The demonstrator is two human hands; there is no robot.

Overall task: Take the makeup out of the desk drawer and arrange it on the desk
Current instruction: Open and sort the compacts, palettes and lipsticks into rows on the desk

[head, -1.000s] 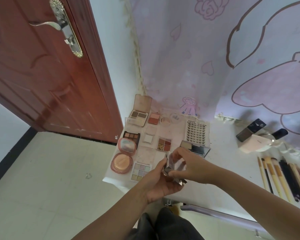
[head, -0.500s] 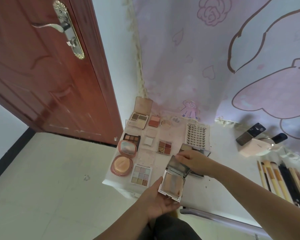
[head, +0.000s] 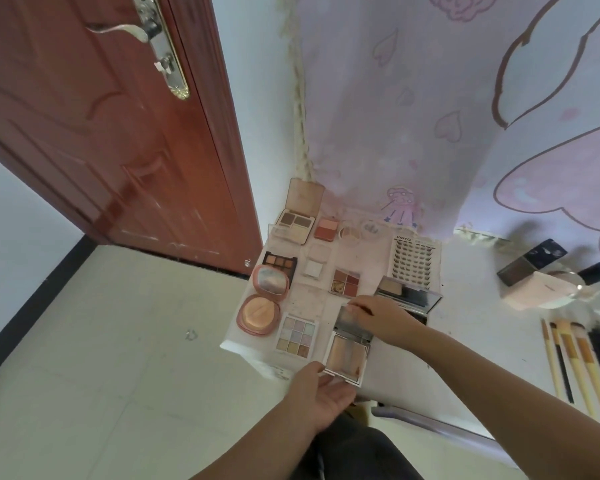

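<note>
Holding: my right hand (head: 383,318) pinches the raised mirror lid of the open square palette (head: 346,356); fingers curled on its top edge
Left hand: my left hand (head: 321,398) is under the palette's near edge, palm up, fingers relaxed; I cannot tell if it touches
Palette: at the desk's (head: 471,327) front edge, just beside the pastel nine-pan palette (head: 297,336)
Left of that: round pink compact (head: 262,308), lying open
Behind: lash tray (head: 414,261); red quad (head: 345,282)
Far right: brushes (head: 582,362) in a row
</note>
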